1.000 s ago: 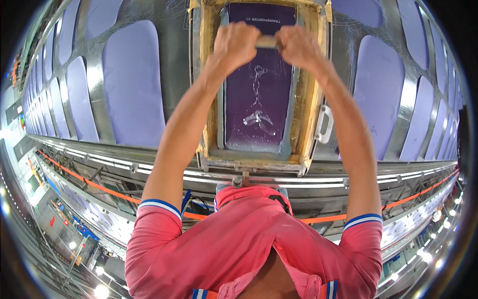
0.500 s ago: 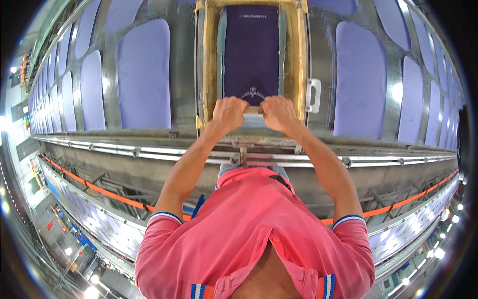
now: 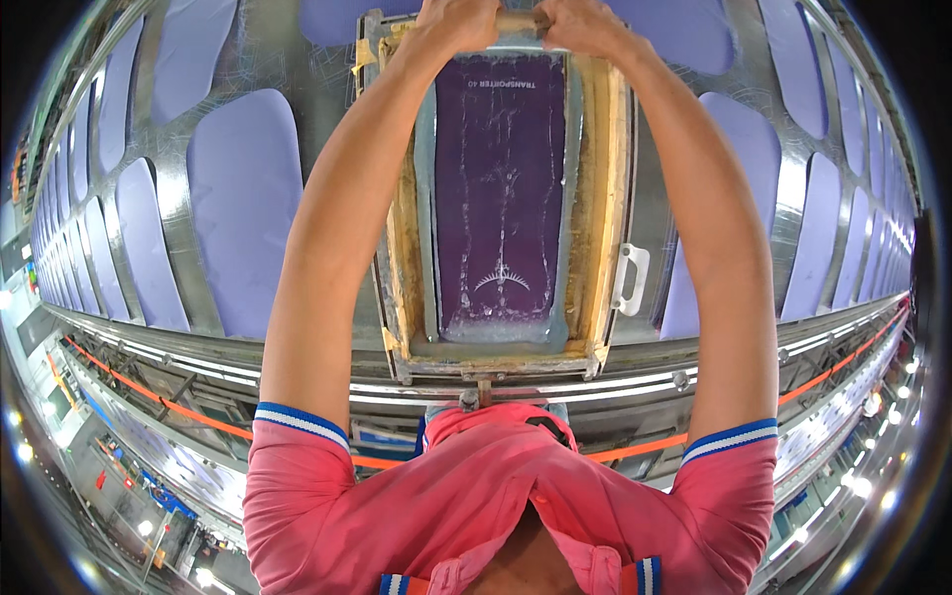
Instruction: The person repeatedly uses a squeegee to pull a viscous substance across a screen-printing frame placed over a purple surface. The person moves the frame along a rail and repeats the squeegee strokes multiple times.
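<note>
Both my left hand (image 3: 458, 24) and my right hand (image 3: 577, 24) are closed on a squeegee (image 3: 519, 22), one at each end, at the far end of a screen-printing frame (image 3: 607, 248) at the top of the picture. The frame has worn tan tape along its edges and a white handle (image 3: 630, 280) on its right side. Its inner screen (image 3: 501, 188) is dark purple, with streaks of clear wet substance and a pale curved design near the lower end. My forearms reach up along either side of the frame.
Pale purple flat pieces (image 3: 243, 208) lie in rows on a long metal table (image 3: 337, 238) to both sides. Metal rails (image 3: 645, 387) run along the near edge, and an orange strip (image 3: 164, 402) runs below them. Another long bench and lights show at the rim.
The squeegee went from the far end to the near end of the screen, and since half a second ago both hands have moved it back to the far end, arms stretched out.
</note>
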